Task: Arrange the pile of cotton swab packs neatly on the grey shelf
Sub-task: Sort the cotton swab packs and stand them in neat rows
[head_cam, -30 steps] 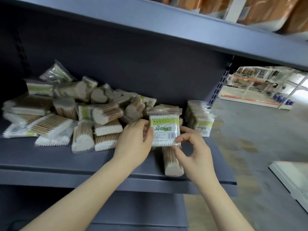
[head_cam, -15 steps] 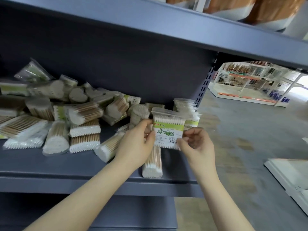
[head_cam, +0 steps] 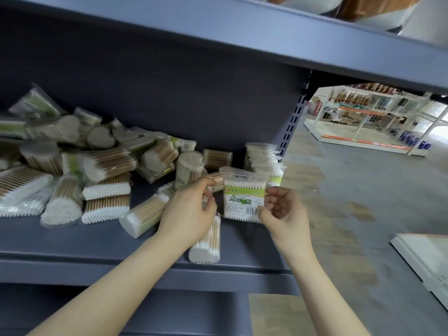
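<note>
A heap of cotton swab packs (head_cam: 97, 170) covers the left and middle of the grey shelf (head_cam: 121, 241). Several packs (head_cam: 260, 157) stand upright in a row at the shelf's right end. In front of that row I hold one green-labelled pack (head_cam: 241, 197) upright, just above the shelf. My right hand (head_cam: 283, 214) pinches its lower right edge. My left hand (head_cam: 191, 209) is just left of the pack with loosely curled fingers, a narrow gap away from it. One pack (head_cam: 206, 241) lies near the front edge, between my wrists.
The upper shelf board (head_cam: 242, 35) overhangs the work area. The slotted upright post (head_cam: 292, 127) marks the shelf's right end. Beyond it lie a concrete floor (head_cam: 363, 202), distant store racks (head_cam: 368, 117) and a white board (head_cam: 426, 258) on the floor.
The held pack moved right toward the upright row. My left hand came off its left edge; my right hand keeps its pinch. The camera view shifted right.
</note>
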A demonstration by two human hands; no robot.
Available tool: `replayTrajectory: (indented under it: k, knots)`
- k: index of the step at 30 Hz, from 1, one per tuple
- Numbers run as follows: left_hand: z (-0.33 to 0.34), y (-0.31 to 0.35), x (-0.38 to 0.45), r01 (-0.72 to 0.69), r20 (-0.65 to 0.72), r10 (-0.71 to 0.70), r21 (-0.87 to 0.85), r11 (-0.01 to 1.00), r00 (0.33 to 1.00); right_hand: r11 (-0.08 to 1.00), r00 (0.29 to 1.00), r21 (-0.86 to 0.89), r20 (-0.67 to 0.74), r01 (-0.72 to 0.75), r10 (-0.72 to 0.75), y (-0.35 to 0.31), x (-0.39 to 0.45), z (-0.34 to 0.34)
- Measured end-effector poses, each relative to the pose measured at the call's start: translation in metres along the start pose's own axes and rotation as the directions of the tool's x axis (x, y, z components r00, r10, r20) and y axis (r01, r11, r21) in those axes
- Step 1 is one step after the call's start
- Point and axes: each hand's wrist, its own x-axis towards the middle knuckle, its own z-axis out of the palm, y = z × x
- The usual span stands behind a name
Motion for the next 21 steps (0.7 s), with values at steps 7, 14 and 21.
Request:
replayTrajectory:
  k: [7,14,21]
  knots:
    - [0.015,0.015,0.008,-0.146,0.078,0.133,0.180,0.973,0.988,0.949,0.997,-0.314,0.073,0.032,-0.009,0.026,0.004,-0.023]
    - [0.033,0.027,0.022,-0.257,0.205,0.194,0.350,0.901,0.959,0.893,0.992,-0.442,0.118,0.082,-0.033,0.042,0.010,-0.037]
    - [0.042,0.033,0.032,-0.276,0.253,0.199,0.322,0.906,0.947,0.884,0.993,-0.460,0.109,0.088,-0.042,0.045,0.023,-0.044]
